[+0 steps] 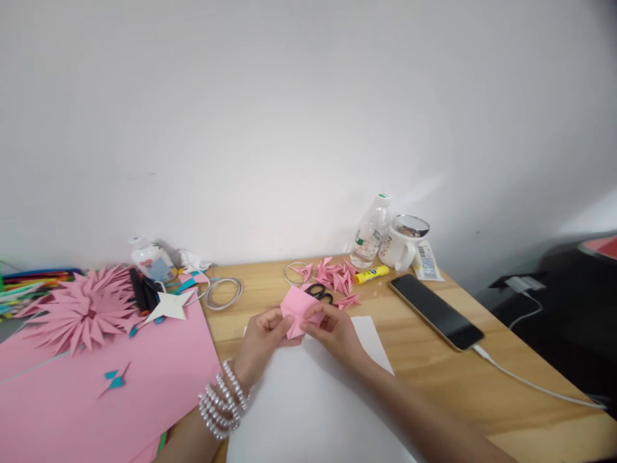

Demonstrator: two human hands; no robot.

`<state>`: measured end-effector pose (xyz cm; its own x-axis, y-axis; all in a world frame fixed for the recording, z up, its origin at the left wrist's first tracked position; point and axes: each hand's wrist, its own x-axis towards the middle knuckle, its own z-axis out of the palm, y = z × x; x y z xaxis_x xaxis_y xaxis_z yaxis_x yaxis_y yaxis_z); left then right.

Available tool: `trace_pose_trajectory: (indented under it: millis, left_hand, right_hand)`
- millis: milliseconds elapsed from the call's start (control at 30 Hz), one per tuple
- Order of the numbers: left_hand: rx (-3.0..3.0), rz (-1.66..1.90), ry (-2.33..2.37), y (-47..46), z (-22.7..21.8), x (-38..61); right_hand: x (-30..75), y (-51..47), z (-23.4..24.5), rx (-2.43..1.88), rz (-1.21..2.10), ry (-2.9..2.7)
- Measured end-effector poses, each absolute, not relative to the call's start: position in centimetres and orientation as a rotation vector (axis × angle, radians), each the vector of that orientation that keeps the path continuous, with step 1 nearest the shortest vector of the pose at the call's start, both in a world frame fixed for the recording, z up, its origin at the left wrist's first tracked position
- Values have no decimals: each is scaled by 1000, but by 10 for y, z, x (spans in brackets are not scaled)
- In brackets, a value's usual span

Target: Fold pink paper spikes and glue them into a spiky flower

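Note:
A partly folded piece of pink paper [295, 301] is held up between my two hands, with crease lines meeting near its lower middle. My left hand [264, 334] pinches its left edge, thumb in front; a bead bracelet wraps that wrist. My right hand [335, 331] grips the right side between thumb and fingers. Beneath both hands lies a white sheet of paper [318, 399]. Just behind the folded paper, black-handled scissors [322, 293] lie on the table, their blades hidden. Several pink folded paper pieces [337, 275] are piled beyond them.
A yellow glue stick [371, 274], a water bottle [370, 235] and a lidded mug [403, 244] stand or lie at the back. On the right is a phone [436, 312] with a cable. Large pink sheets [164, 366] and a spiky pink paper flower [89, 312] occupy the left.

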<state>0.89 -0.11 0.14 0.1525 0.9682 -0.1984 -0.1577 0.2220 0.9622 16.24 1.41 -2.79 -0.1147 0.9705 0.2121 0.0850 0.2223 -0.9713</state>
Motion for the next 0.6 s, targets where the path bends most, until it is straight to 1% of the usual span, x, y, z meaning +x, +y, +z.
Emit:
trace_pose_trajectory:
  millis: [200,333,600]
  left_hand:
    - [974,969,1123,-1,1,9]
    - [971,955,1066,-1,1,8]
    - [945,859,1086,0,-9,2]
  right_hand:
    - [162,14,-30,-1057,1067,-1486]
    - [162,14,-30,-1073,1073,-1486]
    - [163,16,-34,-1122,1055,-1478]
